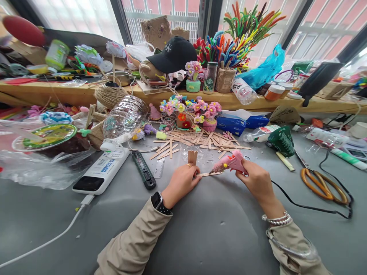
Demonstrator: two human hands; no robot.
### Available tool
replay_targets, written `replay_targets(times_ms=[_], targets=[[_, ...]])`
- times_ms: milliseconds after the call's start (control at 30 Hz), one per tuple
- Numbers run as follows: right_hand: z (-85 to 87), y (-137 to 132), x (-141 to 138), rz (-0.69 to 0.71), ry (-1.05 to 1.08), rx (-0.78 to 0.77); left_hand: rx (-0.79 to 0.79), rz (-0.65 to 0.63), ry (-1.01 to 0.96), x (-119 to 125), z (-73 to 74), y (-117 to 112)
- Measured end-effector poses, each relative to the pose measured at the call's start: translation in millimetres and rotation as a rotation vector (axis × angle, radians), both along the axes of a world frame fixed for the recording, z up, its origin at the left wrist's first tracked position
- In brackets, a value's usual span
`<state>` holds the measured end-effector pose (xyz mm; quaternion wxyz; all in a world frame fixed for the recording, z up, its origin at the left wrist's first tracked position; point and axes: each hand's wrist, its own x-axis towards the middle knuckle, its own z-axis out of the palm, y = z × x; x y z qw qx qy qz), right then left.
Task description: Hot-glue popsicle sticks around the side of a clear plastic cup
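Note:
My right hand (255, 182) is wrapped round the handle of a pink glue gun (229, 162). Its nozzle points left and down, close to a flat craft stick (210, 174) low over the grey table. In my left hand (182, 182) are craft sticks (192, 157), a few standing upright side by side above the fingers. The flat stick runs from these fingers to the right, under the nozzle. Whether the nozzle touches the wood I cannot tell. Behind both hands lies a loose pile of craft sticks (200, 139).
A green utility knife (143, 170), a small ruler (159, 168) and a white power bank (101, 172) lie left. Orange-handled scissors (323, 185) and the gun's black cord (304, 208) are right. Pipe-cleaner flowers (186, 110) stand behind the pile, below a crowded wooden shelf (137, 91).

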<state>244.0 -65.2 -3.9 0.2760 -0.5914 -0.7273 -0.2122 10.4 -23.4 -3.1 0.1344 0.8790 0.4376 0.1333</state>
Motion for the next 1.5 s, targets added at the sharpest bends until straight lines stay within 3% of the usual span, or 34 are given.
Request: replay_targets(times_ms=[1500], targets=[[3.5, -1.8, 7.5, -0.021, 0.034, -0.055, -0.004, -0.002, -0.019, -0.5, -1.4, 0.5]])
